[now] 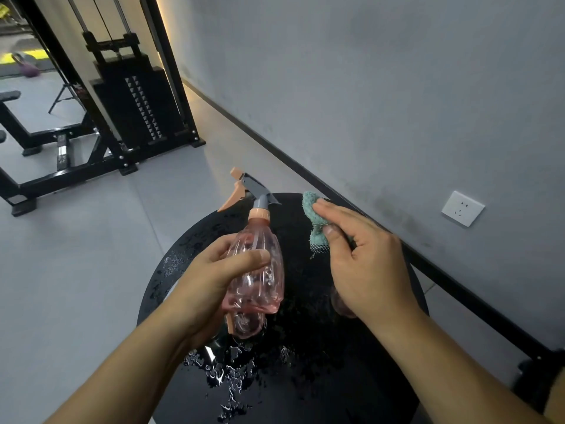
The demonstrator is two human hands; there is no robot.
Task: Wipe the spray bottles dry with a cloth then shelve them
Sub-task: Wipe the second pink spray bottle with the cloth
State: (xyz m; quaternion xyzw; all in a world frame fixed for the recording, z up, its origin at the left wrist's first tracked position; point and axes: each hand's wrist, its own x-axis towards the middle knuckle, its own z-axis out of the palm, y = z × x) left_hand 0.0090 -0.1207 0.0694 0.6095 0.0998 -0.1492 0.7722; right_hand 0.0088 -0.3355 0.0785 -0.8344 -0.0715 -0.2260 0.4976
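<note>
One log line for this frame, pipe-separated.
left hand holds pink spray bottle | right hand pinches teal cloth, apart from bottle | round black table wet | wiping pending

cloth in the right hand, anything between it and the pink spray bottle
Nothing visible does. The right hand pinches the teal cloth beside the pink spray bottle, which the left hand holds over the wet black table. Only open air separates cloth and bottle.
</note>
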